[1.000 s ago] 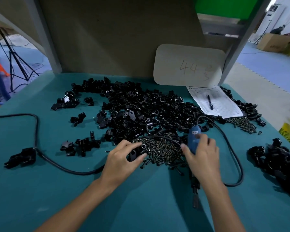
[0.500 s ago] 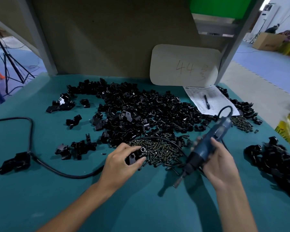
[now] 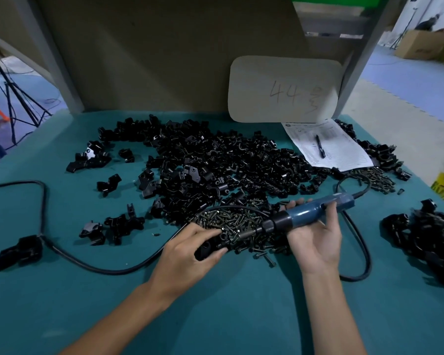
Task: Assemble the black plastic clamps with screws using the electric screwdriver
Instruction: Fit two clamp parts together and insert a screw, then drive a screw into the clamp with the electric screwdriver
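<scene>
OK, change over the last second: driver (image 3: 310,213) is off the table (image 3: 215,316) and swung round. It lay flat under the right hand (image 3: 315,242), bit toward the bottom of the frame. Half a second ago it was lifted, bit slanting down-left. Now it sits near level, bit (image 3: 244,234) pointing left at the clamp (image 3: 207,248) in the left hand (image 3: 190,254). Left hand has barely moved: same spot at the near edge of the screws (image 3: 236,221), centre frame.

Meaning: tool pick-up is done. This looks like the alignment step right before driving. A screw seems to sit on the clamp where the bit ends, but it's lost against the screw heap behind, so can't tell if the bit is seated in the head.

Pose:
- Right hand: palm turned up, driver body lying across the fingers, thumb wrapped over the top of the blue housing, fingertips showing past its far side. Firm wrap, wrist low near the table. Cord (image 3: 368,252) loops out of the tail to the right and back behind the forearm.
- Left hand: palm down, fingers curled over the clamp, thumb under it, holding it at the table. Clamp mostly hidden by the fingers.

Stock: clamp pile (image 3: 215,170) upper centre. Dark heap of parts (image 3: 426,234) at the right edge, likely finished ones, but too blurred to say.
</scene>
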The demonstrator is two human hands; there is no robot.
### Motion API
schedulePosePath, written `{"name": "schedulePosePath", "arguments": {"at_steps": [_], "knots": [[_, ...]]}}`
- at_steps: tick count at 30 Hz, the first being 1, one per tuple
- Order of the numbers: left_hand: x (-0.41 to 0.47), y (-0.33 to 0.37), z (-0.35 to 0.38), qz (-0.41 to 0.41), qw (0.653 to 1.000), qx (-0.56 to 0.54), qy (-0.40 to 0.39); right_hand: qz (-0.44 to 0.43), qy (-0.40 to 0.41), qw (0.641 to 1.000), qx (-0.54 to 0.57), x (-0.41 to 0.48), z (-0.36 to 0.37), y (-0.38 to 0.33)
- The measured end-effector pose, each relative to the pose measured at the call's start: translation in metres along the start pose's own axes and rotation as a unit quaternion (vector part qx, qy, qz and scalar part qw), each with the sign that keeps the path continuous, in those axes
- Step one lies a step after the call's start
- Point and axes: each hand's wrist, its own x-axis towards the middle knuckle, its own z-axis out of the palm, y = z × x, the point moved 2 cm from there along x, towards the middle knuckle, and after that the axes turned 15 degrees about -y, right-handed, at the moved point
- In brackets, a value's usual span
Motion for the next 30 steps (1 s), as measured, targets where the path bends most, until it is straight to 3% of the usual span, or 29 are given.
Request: {"name": "schedulePosePath", "arguments": {"at_steps": [18, 26, 30], "knots": [[-0.001, -0.003, -0.001, -0.024, 0.999, -0.02, -0.005, 0.029, -0.044, 0.998, 0.037, -0.004, -0.001, 0.013], [-0.004, -0.002, 0.0, -0.003, 1.0, -0.022, -0.017, 0.036, -0.133, 0.99, 0.037, -0.008, 0.001, 0.008], [-0.004, -0.001, -0.001, 0.006, 1.0, 0.02, -0.005, 0.056, -0.086, 0.994, -0.029, -0.006, 0.001, 0.01]]}}
